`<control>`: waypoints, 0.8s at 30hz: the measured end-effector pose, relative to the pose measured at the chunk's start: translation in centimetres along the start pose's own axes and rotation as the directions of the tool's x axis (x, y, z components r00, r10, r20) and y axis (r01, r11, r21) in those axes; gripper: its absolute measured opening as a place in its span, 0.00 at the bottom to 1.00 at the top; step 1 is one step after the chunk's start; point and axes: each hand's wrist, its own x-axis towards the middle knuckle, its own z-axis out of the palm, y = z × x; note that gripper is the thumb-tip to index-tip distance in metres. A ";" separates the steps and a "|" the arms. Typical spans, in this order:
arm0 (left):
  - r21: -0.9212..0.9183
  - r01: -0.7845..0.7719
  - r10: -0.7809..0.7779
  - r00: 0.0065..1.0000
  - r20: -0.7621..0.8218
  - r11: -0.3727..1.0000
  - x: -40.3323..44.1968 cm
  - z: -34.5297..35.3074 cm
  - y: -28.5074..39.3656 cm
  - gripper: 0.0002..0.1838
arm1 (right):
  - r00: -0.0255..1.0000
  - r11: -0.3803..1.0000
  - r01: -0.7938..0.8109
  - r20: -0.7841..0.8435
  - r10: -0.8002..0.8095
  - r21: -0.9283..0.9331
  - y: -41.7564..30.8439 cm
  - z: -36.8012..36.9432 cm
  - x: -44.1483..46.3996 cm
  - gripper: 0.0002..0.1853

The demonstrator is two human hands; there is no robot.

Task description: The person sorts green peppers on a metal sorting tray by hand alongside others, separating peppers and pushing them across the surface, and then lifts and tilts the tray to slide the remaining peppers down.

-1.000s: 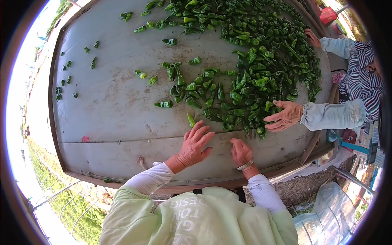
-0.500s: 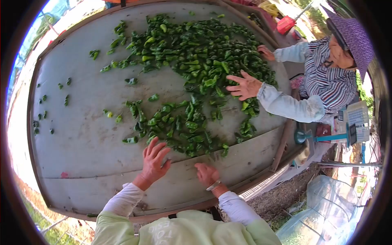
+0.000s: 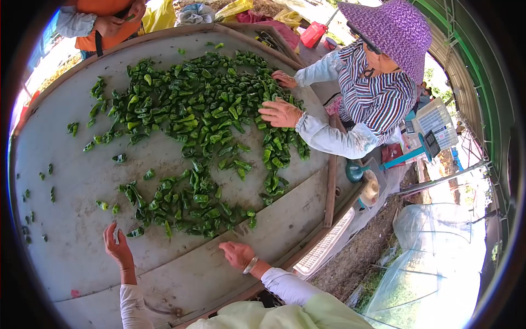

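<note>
From my remote seat I can read no text, brand or number; the dark panel (image 3: 432, 143) on the teal post (image 3: 402, 158) is illegible.

I see the bare left hand (image 3: 119, 248), fingers (image 3: 108, 234) parted, wrist (image 3: 127, 271) behind them; the bare right hand (image 3: 238, 255) has its fingers loosely curled.

Soft, even shade over the tabletop (image 3: 76, 241), blown-out daylight beyond, strong fisheye curvature, black corners.
</note>
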 end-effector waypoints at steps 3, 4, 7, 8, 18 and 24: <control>0.038 -0.207 0.208 0.978 -0.013 0.978 1.7 0.9 -2.3 0.21 | 1.000 1.000 0.000 -0.002 0.000 -0.008 -0.2 -0.1 0.0 0.15; 0.040 -0.207 0.208 0.978 -0.010 0.977 2.1 1.2 -2.8 0.21 | 1.000 1.000 0.018 -0.017 -0.018 -0.011 -0.2 -0.2 0.1 0.16; 0.133 -0.221 0.221 0.975 0.020 0.966 3.1 2.0 -2.6 0.24 | 0.999 0.999 0.028 -0.016 -0.027 0.032 -0.1 -0.2 0.1 0.16; 0.185 -0.227 0.223 0.974 0.039 0.956 3.3 2.1 -2.3 0.26 | 1.000 0.999 0.023 -0.017 -0.023 0.032 -0.2 -0.4 0.2 0.16; 0.286 -0.240 0.200 0.966 0.161 0.928 4.9 1.6 -1.4 0.22 | 0.997 0.998 0.051 -0.048 -0.053 -0.044 -0.1 -1.0 0.1 0.16; -0.015 -0.083 0.083 0.997 -0.003 0.996 3.9 0.7 -0.1 0.13 | 0.987 0.982 -0.135 0.107 0.121 0.132 -0.7 -1.1 0.4 0.16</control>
